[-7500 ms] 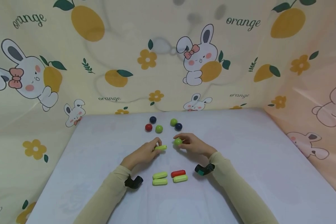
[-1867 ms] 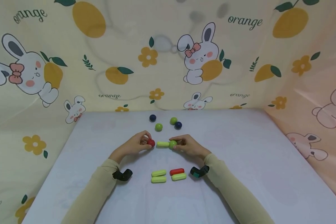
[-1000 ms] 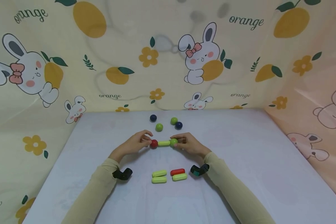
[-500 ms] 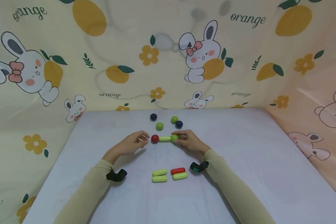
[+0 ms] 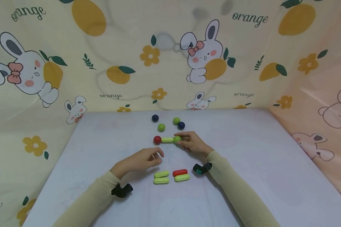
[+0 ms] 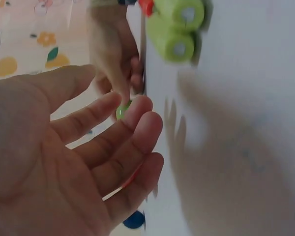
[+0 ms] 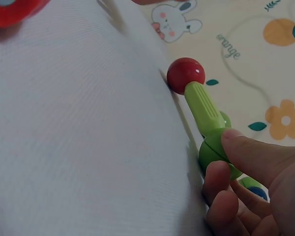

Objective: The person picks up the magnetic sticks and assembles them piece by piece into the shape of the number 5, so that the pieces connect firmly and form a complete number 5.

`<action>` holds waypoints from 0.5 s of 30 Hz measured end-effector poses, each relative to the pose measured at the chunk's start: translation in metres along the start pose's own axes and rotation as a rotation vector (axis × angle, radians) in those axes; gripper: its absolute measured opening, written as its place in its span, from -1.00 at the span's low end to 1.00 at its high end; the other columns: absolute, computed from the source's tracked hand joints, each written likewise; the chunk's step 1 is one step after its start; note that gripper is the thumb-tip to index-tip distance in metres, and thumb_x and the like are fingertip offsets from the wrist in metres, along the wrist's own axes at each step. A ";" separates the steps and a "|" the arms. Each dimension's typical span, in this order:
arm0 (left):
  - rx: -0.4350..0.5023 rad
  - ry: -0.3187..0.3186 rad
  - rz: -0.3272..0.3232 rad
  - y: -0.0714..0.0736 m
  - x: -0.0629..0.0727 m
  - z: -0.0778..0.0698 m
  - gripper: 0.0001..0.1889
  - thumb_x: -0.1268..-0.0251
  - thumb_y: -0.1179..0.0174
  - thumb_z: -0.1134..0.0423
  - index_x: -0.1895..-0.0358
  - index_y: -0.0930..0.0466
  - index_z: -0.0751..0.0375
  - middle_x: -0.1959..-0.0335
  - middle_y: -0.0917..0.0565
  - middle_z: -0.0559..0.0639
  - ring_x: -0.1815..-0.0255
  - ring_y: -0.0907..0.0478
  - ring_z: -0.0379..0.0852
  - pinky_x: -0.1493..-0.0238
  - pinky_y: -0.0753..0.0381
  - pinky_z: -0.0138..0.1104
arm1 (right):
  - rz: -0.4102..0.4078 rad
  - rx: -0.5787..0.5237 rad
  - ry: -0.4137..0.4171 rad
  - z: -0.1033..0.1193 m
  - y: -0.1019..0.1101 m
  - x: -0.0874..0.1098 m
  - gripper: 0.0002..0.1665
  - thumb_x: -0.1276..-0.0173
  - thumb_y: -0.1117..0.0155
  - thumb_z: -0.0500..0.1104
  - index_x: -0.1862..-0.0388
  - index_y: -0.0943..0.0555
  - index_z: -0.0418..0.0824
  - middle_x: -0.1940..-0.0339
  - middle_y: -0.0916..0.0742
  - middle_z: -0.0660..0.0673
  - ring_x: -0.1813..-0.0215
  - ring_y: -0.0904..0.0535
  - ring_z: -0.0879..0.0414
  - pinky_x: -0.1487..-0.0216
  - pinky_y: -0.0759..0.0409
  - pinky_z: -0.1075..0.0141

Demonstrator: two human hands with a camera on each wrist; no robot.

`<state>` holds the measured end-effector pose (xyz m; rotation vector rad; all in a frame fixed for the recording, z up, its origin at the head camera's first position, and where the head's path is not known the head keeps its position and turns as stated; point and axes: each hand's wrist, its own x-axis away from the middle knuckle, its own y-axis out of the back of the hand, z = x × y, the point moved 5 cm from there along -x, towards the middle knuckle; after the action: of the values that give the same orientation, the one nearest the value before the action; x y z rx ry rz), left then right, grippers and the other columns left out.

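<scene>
My right hand [image 5: 195, 143] pinches a green ball [image 7: 214, 147] between thumb and fingers. A light-green ridged rod [image 7: 203, 105] extends from that ball, with a red ball [image 7: 186, 75] on its far end. In the head view this joined piece lies sideways across the middle of the table. My left hand [image 5: 140, 161] holds nothing; its fingers are loosely bent over the table, just behind and left of the loose rods. Those are two light-green rods [image 5: 161, 177] side by side, plus a red rod [image 5: 180, 172] against another light-green rod [image 5: 182, 178].
Behind the joined piece sit loose balls: a dark blue ball [image 5: 155, 118], a green ball [image 5: 161, 127], and a second green ball [image 5: 176, 120] touching another dark blue ball [image 5: 181, 125]. A printed cloth [image 5: 170, 63] rises at the table's back edge [image 5: 116, 112].
The left hand brought the red ball to the rod's left end, let go of it, and came back toward the loose rods. The right hand kept hold of the green ball and shifted slightly away.
</scene>
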<state>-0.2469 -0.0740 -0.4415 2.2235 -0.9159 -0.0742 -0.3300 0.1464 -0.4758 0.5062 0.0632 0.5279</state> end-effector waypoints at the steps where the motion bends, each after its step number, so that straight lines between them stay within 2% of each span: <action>1: -0.005 -0.010 0.008 -0.003 0.001 -0.002 -0.76 -0.50 -0.17 0.18 -0.12 -0.54 0.12 0.09 -0.70 -0.02 0.17 -0.58 -0.15 0.09 -0.61 -0.31 | 0.000 -0.001 0.005 0.000 0.000 0.000 -0.51 -0.48 -0.25 -0.24 -0.37 -0.53 -0.24 0.16 -0.69 -0.26 0.51 -0.45 0.16 0.50 -0.42 0.42; 4: -0.008 -0.044 0.037 -0.011 0.002 -0.007 -0.75 -0.46 -0.21 0.21 -0.11 -0.54 0.15 0.16 -0.69 -0.04 0.21 -0.57 -0.15 0.15 -0.60 -0.32 | -0.002 0.002 0.006 0.001 0.000 0.000 -0.51 -0.49 -0.24 -0.24 -0.37 -0.52 -0.24 0.21 -0.68 -0.23 0.51 -0.45 0.17 0.51 -0.41 0.42; 9: -0.029 -0.064 0.086 -0.023 0.005 -0.008 -0.71 -0.36 -0.30 0.22 -0.09 -0.53 0.13 0.25 -0.63 -0.11 0.33 -0.50 -0.21 0.29 -0.52 -0.43 | 0.003 0.002 -0.012 0.001 0.000 0.001 -0.50 -0.49 -0.24 -0.22 -0.38 -0.52 -0.22 0.10 -0.67 -0.21 0.50 -0.44 0.16 0.51 -0.41 0.42; 15: -0.080 -0.075 0.081 -0.028 0.008 -0.009 -0.70 -0.29 -0.36 0.29 -0.06 -0.57 0.13 0.30 -0.59 -0.14 0.39 -0.43 -0.28 0.29 -0.45 -0.47 | 0.001 -0.015 -0.007 0.001 -0.001 0.001 -0.49 -0.49 -0.25 -0.21 -0.38 -0.51 -0.23 0.03 -0.67 -0.26 0.50 -0.45 0.16 0.52 -0.41 0.42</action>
<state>-0.2220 -0.0596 -0.4506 2.1195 -1.0252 -0.1550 -0.3283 0.1461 -0.4750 0.4936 0.0519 0.5273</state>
